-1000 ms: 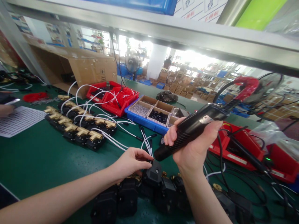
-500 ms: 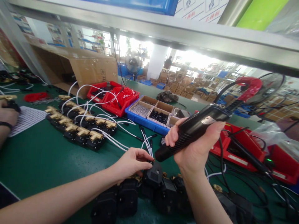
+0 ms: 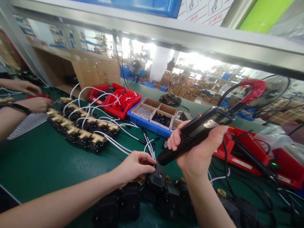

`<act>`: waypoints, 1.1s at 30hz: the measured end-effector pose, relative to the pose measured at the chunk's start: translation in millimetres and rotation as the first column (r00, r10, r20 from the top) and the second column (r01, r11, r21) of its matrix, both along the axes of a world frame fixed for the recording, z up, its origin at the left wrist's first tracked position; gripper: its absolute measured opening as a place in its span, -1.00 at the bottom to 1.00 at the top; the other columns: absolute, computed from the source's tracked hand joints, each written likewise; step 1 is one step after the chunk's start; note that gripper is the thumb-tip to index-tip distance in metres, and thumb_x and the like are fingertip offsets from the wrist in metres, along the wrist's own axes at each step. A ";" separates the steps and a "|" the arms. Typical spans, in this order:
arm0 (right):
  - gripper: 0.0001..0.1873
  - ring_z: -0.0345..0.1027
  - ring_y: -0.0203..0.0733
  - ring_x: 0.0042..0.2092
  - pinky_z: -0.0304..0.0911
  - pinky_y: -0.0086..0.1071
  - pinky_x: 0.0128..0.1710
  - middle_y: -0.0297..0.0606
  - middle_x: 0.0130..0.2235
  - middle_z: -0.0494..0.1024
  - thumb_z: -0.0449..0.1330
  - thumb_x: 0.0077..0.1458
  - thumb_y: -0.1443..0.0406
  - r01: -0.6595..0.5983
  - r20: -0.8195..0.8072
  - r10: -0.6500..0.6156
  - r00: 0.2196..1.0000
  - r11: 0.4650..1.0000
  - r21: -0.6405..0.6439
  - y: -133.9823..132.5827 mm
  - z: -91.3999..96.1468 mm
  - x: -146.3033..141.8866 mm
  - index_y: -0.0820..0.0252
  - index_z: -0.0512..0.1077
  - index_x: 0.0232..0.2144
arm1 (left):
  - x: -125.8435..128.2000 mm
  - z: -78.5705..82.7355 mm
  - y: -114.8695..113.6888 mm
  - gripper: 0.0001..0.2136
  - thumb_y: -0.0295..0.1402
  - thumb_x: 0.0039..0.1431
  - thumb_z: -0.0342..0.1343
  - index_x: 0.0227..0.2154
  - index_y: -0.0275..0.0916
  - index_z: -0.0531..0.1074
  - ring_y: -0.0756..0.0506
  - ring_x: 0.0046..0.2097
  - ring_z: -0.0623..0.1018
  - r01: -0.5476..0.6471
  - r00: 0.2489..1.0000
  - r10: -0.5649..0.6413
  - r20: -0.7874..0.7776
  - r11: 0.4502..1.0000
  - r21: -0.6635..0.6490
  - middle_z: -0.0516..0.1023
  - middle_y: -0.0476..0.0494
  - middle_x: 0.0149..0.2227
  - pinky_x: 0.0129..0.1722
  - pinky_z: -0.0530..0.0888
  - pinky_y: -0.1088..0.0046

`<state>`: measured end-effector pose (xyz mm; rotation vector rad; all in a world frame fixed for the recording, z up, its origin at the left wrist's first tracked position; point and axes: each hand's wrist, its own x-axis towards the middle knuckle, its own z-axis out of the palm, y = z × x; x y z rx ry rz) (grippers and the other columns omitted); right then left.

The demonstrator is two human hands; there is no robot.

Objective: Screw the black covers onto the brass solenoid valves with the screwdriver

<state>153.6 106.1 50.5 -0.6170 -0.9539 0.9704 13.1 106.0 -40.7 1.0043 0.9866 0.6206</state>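
My right hand (image 3: 197, 148) is wrapped round a black electric screwdriver (image 3: 194, 134), tilted so its tip points down-left at a black valve body (image 3: 155, 179). My left hand (image 3: 134, 166) pinches something small at the top of that black valve body, right at the screwdriver's tip; what it pinches is too small to name. More black valve bodies (image 3: 123, 202) lie in a cluster on the green mat below both hands.
Rows of brass-topped valves with white wires (image 3: 80, 126) lie at centre left. Red bins (image 3: 116, 98) and a blue parts tray (image 3: 154, 115) stand behind. Another red bin (image 3: 247, 155) and black cables are at right. A co-worker's hands (image 3: 35, 101) reach in at far left. A cardboard box (image 3: 78, 69) stands at back.
My hands and the screwdriver have barely moved. At far left the co-worker's hands have moved further in, toward the brass valves.
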 end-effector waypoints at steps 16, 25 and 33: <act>-0.32 0.13 -0.32 -0.73 0.11 -0.46 -0.75 -0.44 -0.72 0.28 0.11 -0.01 -0.33 -0.056 0.057 0.053 0.997 0.997 0.059 -4.0 -1.4 0.1 0.18 0.39 -0.50 | 3.9 11.4 -3.7 -0.79 -0.32 -0.35 0.22 -0.52 -0.26 0.47 0.02 -0.47 0.41 -0.028 0.999 0.028 -0.041 1.000 0.001 0.50 0.03 -0.51 -0.58 0.28 0.58; -0.26 0.11 -0.32 -0.74 0.09 -0.47 -0.76 -0.44 -0.73 0.28 0.10 -0.05 -0.39 -0.062 0.055 0.060 0.997 0.997 0.049 -1.6 -2.1 -0.1 0.18 0.38 -0.50 | 1.3 6.5 -4.1 -0.77 -0.32 -0.32 0.27 -0.50 -0.28 0.48 0.01 -0.46 0.42 0.001 1.000 -0.001 -0.026 1.000 0.001 0.51 0.00 -0.50 -0.53 0.27 0.55; -0.31 0.11 -0.32 -0.74 0.09 -0.46 -0.75 -0.45 -0.73 0.26 0.11 -0.02 -0.34 -0.041 0.047 0.040 0.998 0.998 0.041 -2.4 -1.3 -1.6 0.18 0.38 -0.52 | -2.0 -0.2 -3.9 -0.73 -0.32 -0.27 0.33 -0.42 -0.28 0.51 -0.02 -0.38 0.47 0.046 0.999 -0.046 0.010 0.999 0.004 0.56 -0.04 -0.42 -0.45 0.31 0.53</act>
